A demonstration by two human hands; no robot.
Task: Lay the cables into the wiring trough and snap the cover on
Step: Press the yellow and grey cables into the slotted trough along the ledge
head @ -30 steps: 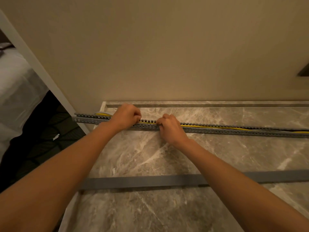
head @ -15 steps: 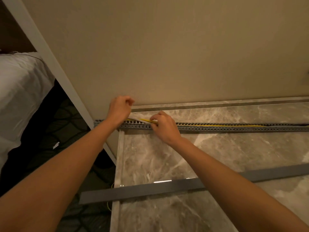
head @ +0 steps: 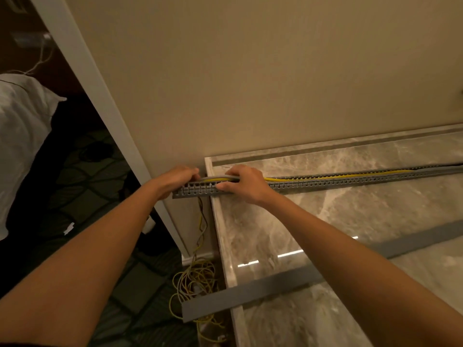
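1. Marble top under beige wall; carries trough, long axis L–R, L end overhanging the top's edge.
2. L hand at trough's L end, fingers curled round it, gripping; far-side hold hidden.
3. R hand just R of that, clamps across trough: thumb on near wall, fingers curled over cables in the channel.
4. Cables run inside trough toward its R end; exit its L end, drop to slack coil on floor below.
5. Cover lies loose on near side of trough, approx parallel, well apart.
6. Judged: L-end tucking nearly done; next needs cover, bodyward of both hands. R forearm crosses above it, so prob the nearer arm.
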